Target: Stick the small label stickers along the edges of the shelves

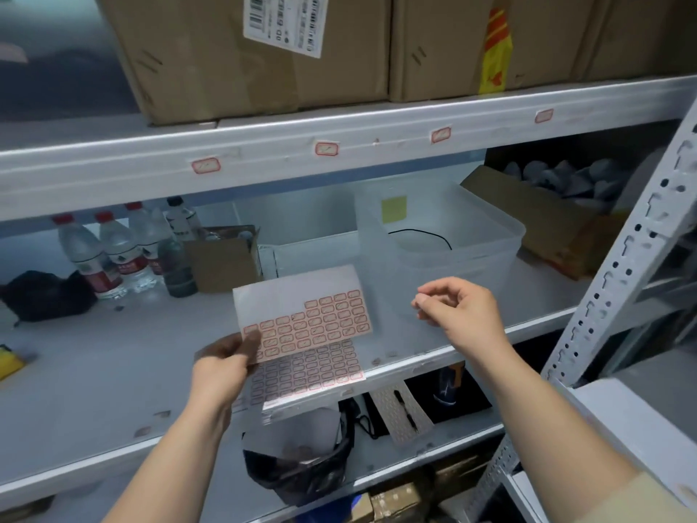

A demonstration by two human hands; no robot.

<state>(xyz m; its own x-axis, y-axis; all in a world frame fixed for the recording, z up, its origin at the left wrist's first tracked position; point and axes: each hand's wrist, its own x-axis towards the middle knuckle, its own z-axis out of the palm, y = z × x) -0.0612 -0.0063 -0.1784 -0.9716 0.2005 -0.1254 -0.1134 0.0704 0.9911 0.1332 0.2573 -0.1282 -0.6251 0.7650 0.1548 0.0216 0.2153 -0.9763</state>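
Left hand [222, 366] pinches the sticker sheets [301, 322]; right hand [458, 309] loosely curled, apparently empty
Upper shelf edge [264, 160] carries four labels (middle edge seems partly labelled, blurred)

No readable text: barcode label [285, 22] on cardboard box [211, 66] too blurred.

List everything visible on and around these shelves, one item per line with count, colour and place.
Sticker sheets: at least two, red-outlined white labels, held over middle shelf edge.
Stuck labels: four, red-outlined, along upper shelf edge.
Cardboard boxes: at least two, brown, top shelf.
Water bottles: three, clear with red caps, middle shelf left.
Plastic tub: one, translucent, middle shelf, black cord inside.
Black bag: one, far left.
Bin bag: one, black, lower shelf.
Left hand: grips the sheets.
Right hand: fingers pinched; a sticker between them cannot be made out.
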